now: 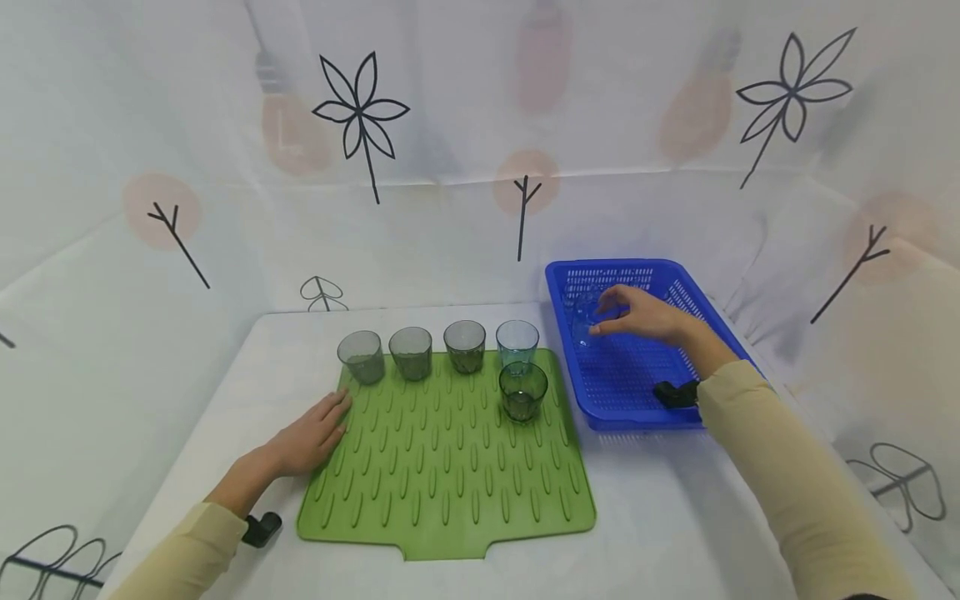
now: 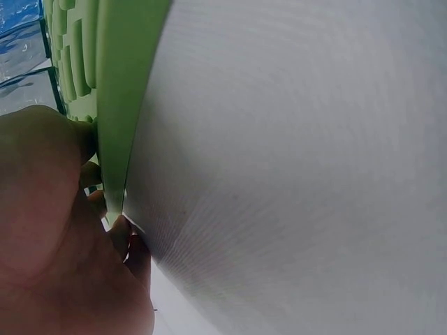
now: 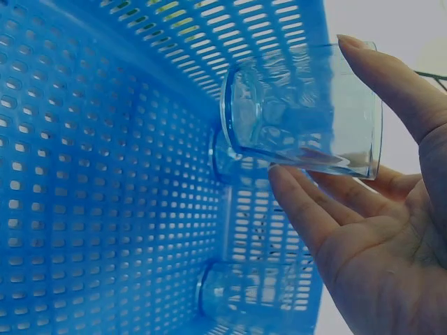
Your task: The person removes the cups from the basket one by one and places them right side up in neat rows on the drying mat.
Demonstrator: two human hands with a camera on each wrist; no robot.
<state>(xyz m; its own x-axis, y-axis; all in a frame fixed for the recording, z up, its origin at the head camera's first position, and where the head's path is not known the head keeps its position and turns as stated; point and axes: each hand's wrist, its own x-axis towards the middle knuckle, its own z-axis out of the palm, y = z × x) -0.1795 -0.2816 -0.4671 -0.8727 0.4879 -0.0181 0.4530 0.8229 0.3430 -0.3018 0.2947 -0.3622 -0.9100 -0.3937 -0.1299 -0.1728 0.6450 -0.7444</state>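
Note:
In the right wrist view, my right hand (image 3: pixel 370 230) holds a clear drinking glass (image 3: pixel 297 105) between thumb and fingers, tilted onto its side within the blue basket (image 1: pixel 622 412). Two more clear glasses show behind and below it, one a lower glass (image 3: pixel 251 296) by the basket wall. My left hand (image 1: pixel 311 437) rests with extended fingers at the left edge of a green ribbed drying mat (image 1: pixel 450 500). Along the mat's far edge stand three grey glasses, one being the middle grey glass (image 1: pixel 411 354), and a light blue glass (image 1: pixel 517 343). A dark green glass (image 1: pixel 522 392) stands just in front of the blue one.
The basket stands at the right of the white table (image 1: pixel 637 517), beside the mat. A white curtain (image 1: pixel 450 233) with printed flowers closes off the back and sides. A black wrist camera (image 1: pixel 677 394) on the right arm overlaps the basket's near part.

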